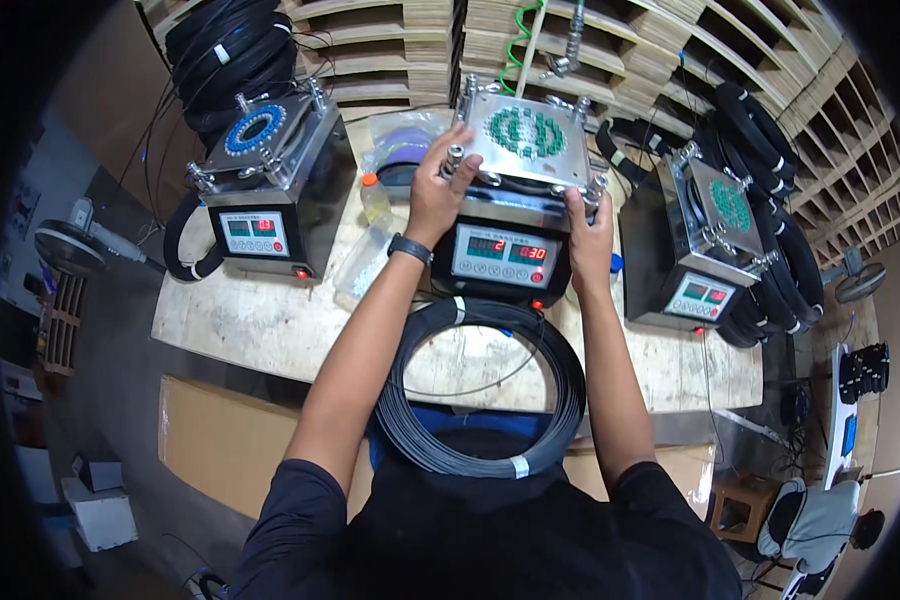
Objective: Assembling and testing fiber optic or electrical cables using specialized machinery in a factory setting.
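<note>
A black benchtop machine [505, 258] with a red digital display stands in front of me. On its top lies a silver metal plate [573, 152] bearing a round pattern of small green pieces [526, 133]. My left hand [438, 190] is closed around the metal post at the plate's near left corner, its thumb toward the plate. My right hand [590, 235] grips the matching post [597, 188] at the near right corner. A coil of thin black cable [400, 415], tied with white tape, rests between my forearms against the table's front edge.
Similar machines stand at left [265, 235] and right [680, 285]. Thick black coils [225, 60] are stacked behind the left one. An orange-capped bottle [375, 203] and plastic bags [365, 270] lie by my left forearm. Wooden pallets [370, 50] rise behind. Someone sits at lower right.
</note>
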A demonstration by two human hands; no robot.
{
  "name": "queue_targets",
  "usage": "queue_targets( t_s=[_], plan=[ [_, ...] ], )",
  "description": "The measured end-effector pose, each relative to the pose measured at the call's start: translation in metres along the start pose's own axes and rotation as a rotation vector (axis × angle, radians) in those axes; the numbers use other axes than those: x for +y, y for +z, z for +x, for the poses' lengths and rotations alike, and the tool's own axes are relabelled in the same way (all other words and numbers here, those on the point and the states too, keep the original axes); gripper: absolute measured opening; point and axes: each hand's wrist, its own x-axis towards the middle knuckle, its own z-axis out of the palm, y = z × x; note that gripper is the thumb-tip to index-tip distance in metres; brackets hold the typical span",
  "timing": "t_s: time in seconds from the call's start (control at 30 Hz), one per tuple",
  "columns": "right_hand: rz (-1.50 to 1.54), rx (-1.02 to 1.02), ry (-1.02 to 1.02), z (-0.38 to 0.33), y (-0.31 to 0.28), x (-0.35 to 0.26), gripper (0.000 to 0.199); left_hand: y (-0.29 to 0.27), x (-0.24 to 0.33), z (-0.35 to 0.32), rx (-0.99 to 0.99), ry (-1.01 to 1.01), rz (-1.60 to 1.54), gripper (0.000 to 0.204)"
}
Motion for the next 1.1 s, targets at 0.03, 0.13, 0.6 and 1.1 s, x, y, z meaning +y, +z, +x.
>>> queue_targets(
  t_s=[0.03,0.13,0.6,1.1],
  plan=[
    [-0.011,0.034,-0.024,-0.001,0.001,-0.001,0.05,-0.002,-0.001,-0.005,-0.022,-0.169,-0.121,0.059],
    [-0.245,0.16,-0.155,-0.024,-0.005,0.006,0.069,-0.011,0.003,-0.033,0.075,-0.243,-0.137,0.083],
    [-0.69,-0.48,0.533,-0.096,-0.052,0.078,0.098,-0.072,0.019,-0.152,-0.851,-0.521,0.636,0.059],
    [-0.506,-0.707,0.48,-0.129,-0.08,0.012,0.038,-0.085,0.056,-0.155,-0.861,-0.858,0.345,0.068]
  ],
)
